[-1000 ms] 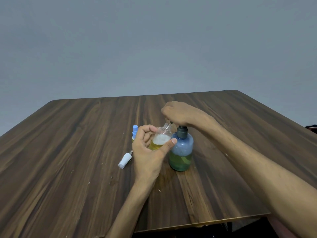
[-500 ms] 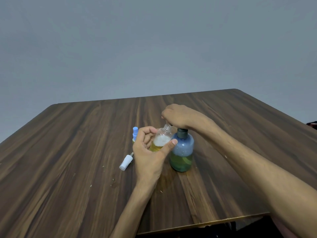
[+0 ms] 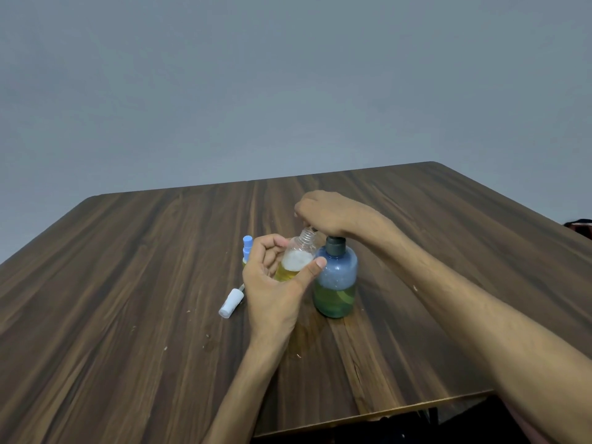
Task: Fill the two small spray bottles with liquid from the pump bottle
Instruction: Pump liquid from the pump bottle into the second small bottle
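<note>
My left hand (image 3: 275, 283) grips the open spray bottle (image 3: 296, 261) mid-table, touching the pump bottle (image 3: 336, 283); right hand (image 3: 330, 213) curls over the pump. I judge misaligned necks would spill liquid

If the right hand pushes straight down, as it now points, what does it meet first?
Most likely the pump head, hidden under the right hand, atop the blue pump bottle. The hand seems to rest on it already, though contact is not visible.
</note>
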